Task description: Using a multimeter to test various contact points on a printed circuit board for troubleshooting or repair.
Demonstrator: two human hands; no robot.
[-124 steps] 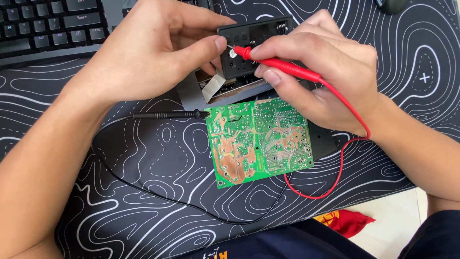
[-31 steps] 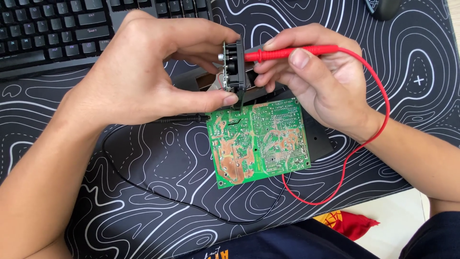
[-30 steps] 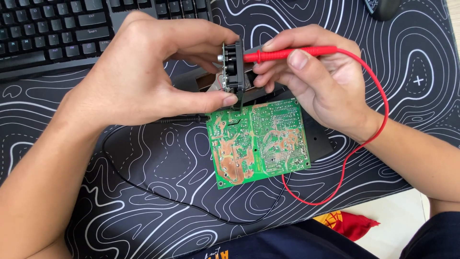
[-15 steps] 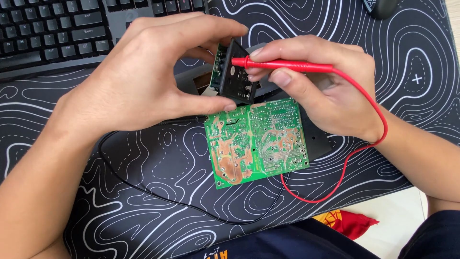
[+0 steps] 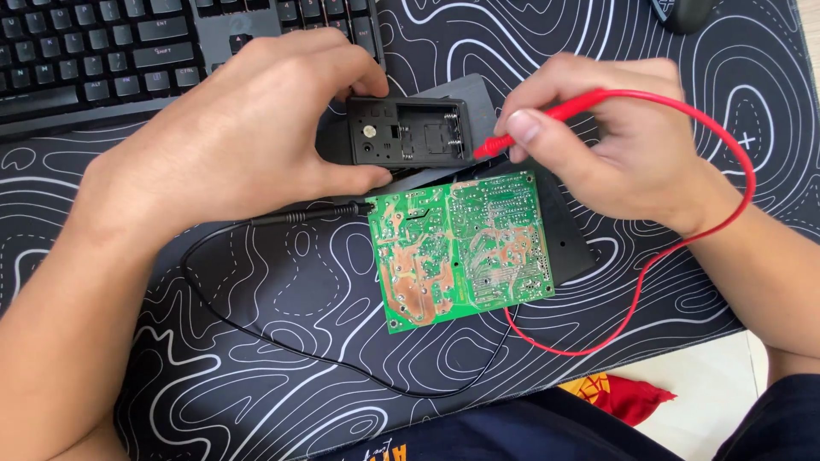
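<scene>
The left hand (image 5: 248, 128) clasps the black case (image 5: 408, 131), long axis sideways, while the right hand (image 5: 615, 141) pinches the red probe (image 5: 547, 115), tip touching the case's right end.

A black keyboard (image 5: 128, 51) sits along the top left of the patterned black desk mat (image 5: 282, 341); a red cloth (image 5: 628, 397) lies below.

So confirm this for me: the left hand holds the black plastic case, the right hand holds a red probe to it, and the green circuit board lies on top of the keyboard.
One thing is wrong. The green circuit board lies on the patterned desk mat, not on the keyboard, as the head view shows. The rest stands: the left hand holds the black plastic case, and the right hand holds the red probe to it.
</scene>
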